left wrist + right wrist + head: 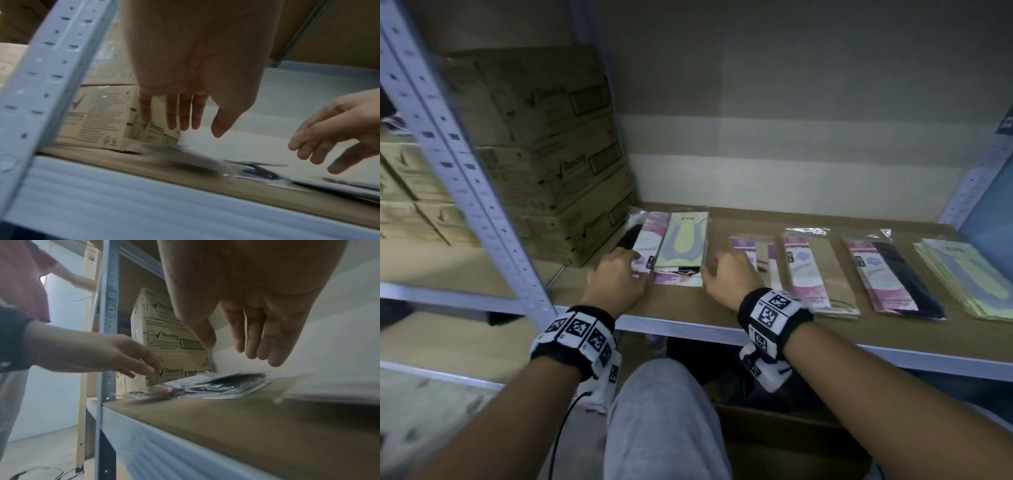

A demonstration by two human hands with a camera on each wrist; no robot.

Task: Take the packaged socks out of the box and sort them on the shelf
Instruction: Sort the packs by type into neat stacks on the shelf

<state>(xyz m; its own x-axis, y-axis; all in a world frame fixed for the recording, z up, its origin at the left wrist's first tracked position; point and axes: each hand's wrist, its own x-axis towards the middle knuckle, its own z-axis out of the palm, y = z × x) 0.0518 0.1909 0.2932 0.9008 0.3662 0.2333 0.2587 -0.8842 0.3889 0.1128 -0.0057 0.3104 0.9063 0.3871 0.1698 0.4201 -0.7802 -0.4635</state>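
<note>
A loose pile of packaged socks [681, 246], with a green-and-grey pack on top, lies at the left end of the brown shelf board [688, 315]. My left hand [619, 274] hovers at the pile's left edge and my right hand [726, 274] at its right edge. The left wrist view shows the left hand [197, 120] with straight fingers above the blurred packs [257, 168], holding nothing. The right wrist view shows the right hand [232, 334] with relaxed fingers over the packs [216, 386], also holding nothing. Whether any fingertip touches the pile I cannot tell.
Sorted packs lie in a row to the right: beige [760, 260], pink-and-white [808, 270], black [893, 277], a green stack [969, 277]. Stacked cardboard cartons [544, 154] stand left of the pile, behind a grey upright post [458, 161]. A brown box [784, 435] sits below by my knee.
</note>
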